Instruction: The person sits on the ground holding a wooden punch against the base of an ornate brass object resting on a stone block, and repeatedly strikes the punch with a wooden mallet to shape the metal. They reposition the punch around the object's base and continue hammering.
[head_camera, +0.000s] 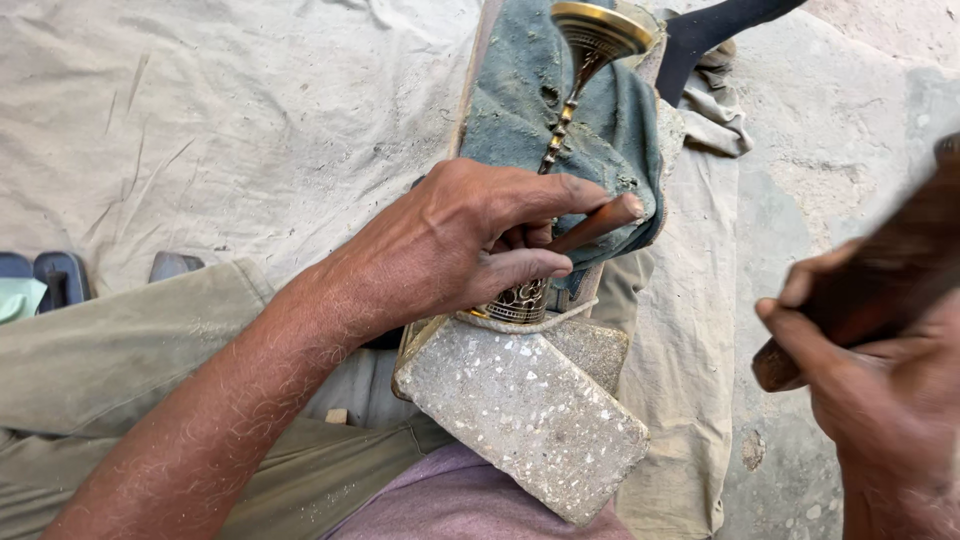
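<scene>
1. Cloth sheet (230, 120) covers the floor on the left and far side; bare concrete floor (850, 150) on the right. No bench here, the work sits on the person's lap.
2. Leg in olive trousers (110, 350) runs across from the left; a grey-blue rag (620, 140) lies on top of it as padding, centre far.
3. Stone block (525, 410), speckled grey, sits near centre and butts against the base of the workpiece, apparently as a stop.
4. Brass goblet (590, 45) lies on its side on the rag: cup far, thin beaded stem in the middle, engraved foot near, touching the block.
5. Left hand (460, 245) rests over the foot end, fingers closed round a thin reddish chisel (600, 222). Tip is hidden under the hand, so the contact spot cannot be told.
6. Right hand (880, 400) is raised at the near right, well apart from the goblet, fingers wrapped tight on a dark wooden mallet (880, 280); its head is blurred.
7. Doing it well, as a judgement: keep the foot pressed to the block, brace the left hand on the work, hold the chisel steady, strike squarely on its end with light blows so the thin stem doesn't bend or roll.
</scene>
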